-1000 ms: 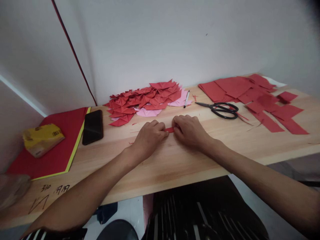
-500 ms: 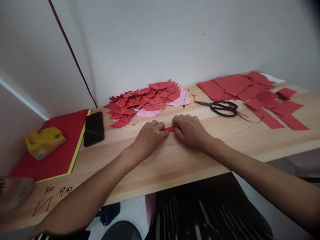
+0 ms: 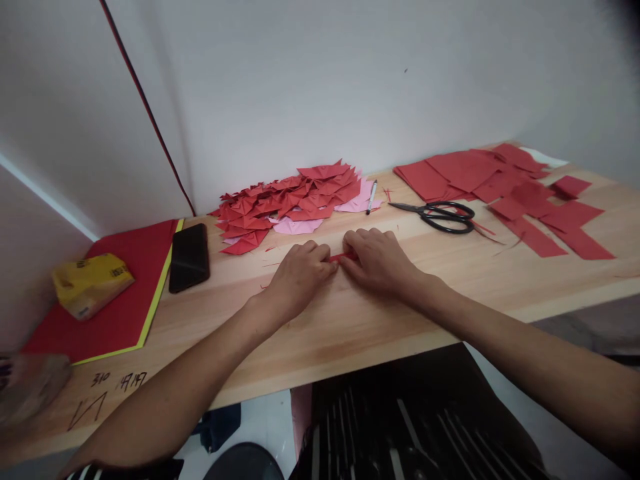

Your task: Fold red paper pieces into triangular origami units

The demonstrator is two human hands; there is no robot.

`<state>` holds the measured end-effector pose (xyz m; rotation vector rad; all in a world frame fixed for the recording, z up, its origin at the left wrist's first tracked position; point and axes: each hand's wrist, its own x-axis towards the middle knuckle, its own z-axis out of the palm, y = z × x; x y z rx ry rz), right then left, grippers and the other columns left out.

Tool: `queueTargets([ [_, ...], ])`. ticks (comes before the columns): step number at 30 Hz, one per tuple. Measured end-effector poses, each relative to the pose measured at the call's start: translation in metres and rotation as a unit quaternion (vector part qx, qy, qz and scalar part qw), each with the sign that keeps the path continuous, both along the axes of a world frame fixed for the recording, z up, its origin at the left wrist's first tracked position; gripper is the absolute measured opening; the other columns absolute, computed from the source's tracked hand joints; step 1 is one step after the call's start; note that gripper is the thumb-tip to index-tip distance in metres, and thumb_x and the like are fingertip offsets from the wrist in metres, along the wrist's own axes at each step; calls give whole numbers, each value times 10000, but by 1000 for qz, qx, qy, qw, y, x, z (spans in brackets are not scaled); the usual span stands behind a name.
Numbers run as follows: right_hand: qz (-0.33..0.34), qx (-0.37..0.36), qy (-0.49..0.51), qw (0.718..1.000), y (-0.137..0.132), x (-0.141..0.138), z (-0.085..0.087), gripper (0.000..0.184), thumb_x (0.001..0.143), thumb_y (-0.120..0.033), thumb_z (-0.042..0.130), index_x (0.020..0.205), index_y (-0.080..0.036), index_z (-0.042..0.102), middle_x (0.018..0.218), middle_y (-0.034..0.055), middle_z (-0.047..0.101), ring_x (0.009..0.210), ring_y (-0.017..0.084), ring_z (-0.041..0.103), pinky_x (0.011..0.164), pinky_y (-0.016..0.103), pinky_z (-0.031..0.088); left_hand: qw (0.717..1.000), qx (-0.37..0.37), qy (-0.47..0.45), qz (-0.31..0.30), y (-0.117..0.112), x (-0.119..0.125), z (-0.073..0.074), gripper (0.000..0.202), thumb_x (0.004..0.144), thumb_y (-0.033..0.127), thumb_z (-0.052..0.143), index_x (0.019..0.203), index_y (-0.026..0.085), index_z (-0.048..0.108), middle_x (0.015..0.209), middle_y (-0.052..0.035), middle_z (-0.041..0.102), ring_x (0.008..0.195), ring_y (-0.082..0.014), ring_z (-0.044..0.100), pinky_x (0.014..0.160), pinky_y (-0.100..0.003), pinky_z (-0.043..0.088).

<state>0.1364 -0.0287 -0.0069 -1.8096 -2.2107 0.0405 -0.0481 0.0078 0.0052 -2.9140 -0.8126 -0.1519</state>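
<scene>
Between my two hands a small piece of red paper (image 3: 341, 257) shows as a narrow strip, low over the wooden table (image 3: 350, 320). My left hand (image 3: 306, 270) has its fingers curled and pinches the strip's left end. At the right end, my right hand (image 3: 374, 260) is closed on the same paper, thumb toward the left hand. Most of the paper is hidden under my fingers. Just beyond my hands lies a heap of folded red paper pieces (image 3: 295, 193), with some pink folded paper (image 3: 299, 226) at its edge.
Black-handled scissors (image 3: 447, 217) and a pen (image 3: 372, 197) lie behind my hands. Loose red paper sheets (image 3: 470, 173) spread at the right. To the left are a black phone (image 3: 189, 259), a red board (image 3: 115, 333) with yellow edge, and a yellow packet (image 3: 93, 283).
My right thumb has shifted slightly left along the paper, and the red strip between my hands looks thinner. My left hand stays almost in place.
</scene>
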Motion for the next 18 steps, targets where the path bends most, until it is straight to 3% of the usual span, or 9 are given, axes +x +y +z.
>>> queueTargets([
  [9,0,-18,0,1000,0,4,0,154,824,-170,427,924,-187,544,894,62,621,778,211,490,652,322,202,1000,25,9,-8,-2,-1,0,166,927,236,540,957,215,701,893,-36,620,857,-192,522,698,-321,348],
  [15,-5,-8,4,1000,-2,-1,0,139,874,-298,458,883,-184,538,870,69,623,773,215,484,659,318,211,998,55,13,-26,-4,-1,1,155,923,188,529,957,179,679,864,-46,607,820,-189,522,707,-330,355],
  [18,-5,-4,-6,1000,-1,0,0,124,856,-229,444,903,-181,548,894,75,623,783,220,490,655,320,212,998,49,13,-25,-5,-1,0,142,915,190,539,927,178,680,881,-53,607,838,-202,526,716,-336,361],
])
